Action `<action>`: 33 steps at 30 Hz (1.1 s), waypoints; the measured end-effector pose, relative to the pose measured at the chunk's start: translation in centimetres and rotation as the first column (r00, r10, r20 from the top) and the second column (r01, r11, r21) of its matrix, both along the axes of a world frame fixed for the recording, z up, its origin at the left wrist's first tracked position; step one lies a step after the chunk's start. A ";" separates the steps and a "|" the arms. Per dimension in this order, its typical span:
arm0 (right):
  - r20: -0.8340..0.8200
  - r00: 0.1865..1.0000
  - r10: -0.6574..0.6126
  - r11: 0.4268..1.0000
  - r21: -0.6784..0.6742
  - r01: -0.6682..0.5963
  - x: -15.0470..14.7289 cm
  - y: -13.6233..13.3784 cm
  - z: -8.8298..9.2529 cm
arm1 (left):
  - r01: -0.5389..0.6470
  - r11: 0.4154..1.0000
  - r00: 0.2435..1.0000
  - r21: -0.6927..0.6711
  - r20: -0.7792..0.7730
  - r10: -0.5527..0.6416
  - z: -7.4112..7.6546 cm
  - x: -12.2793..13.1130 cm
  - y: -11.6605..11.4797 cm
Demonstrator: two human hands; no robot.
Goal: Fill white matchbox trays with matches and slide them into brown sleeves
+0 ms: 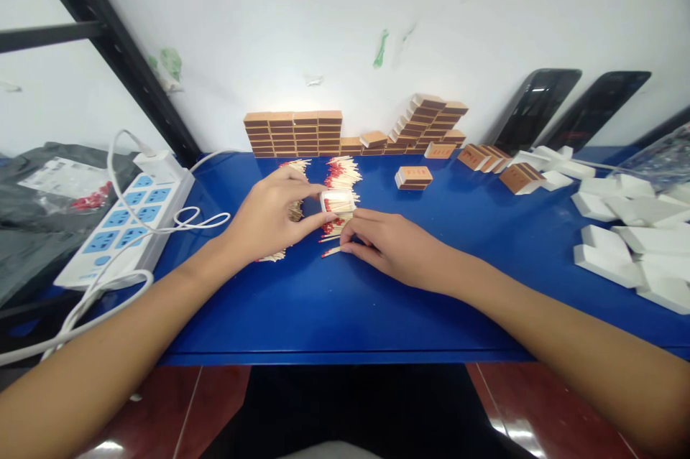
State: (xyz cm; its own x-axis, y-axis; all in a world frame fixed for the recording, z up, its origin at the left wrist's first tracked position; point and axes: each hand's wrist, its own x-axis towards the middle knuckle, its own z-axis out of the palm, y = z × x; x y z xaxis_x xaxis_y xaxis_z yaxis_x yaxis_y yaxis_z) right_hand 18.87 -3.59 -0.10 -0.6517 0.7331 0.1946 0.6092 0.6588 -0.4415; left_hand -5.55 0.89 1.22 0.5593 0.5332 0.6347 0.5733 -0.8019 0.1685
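Note:
A small white matchbox tray [325, 205] with matches in it is held by my left hand [272, 213], thumb and fingers at its left end. Below and to the right, my right hand [396, 247] pinches a match [332, 252] whose red head points left. Behind the tray lies a pile of red-tipped matches [343, 173], and more of them show under it. Another row of matches [295, 210] is partly hidden by my left hand. One closed matchbox [414, 177] stands on the blue table [334, 308], right of the pile.
Stacked matchboxes [292, 134] line the wall, with more matchbox sleeves [520, 177] at the right. White trays [609, 256] are heaped at the far right. Two dark phones [536, 110] lean on the wall. A power strip [126, 222] with white cables lies at the left.

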 end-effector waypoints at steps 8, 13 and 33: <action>-0.071 0.995 -0.072 0.987 0.138 0.081 1.0 0.5 0.8 | -0.011 1.000 1.000 -0.005 -0.022 0.011 -0.2 -0.1 0.1; -0.126 0.967 -0.223 0.905 0.341 0.253 1.5 1.1 0.7 | 0.029 0.999 1.000 -0.029 -0.010 -0.030 0.0 0.1 -0.2; -0.030 0.981 -0.194 0.925 0.327 0.193 1.3 1.0 0.5 | 0.098 0.988 0.995 -0.118 0.025 -0.096 0.1 0.4 -0.8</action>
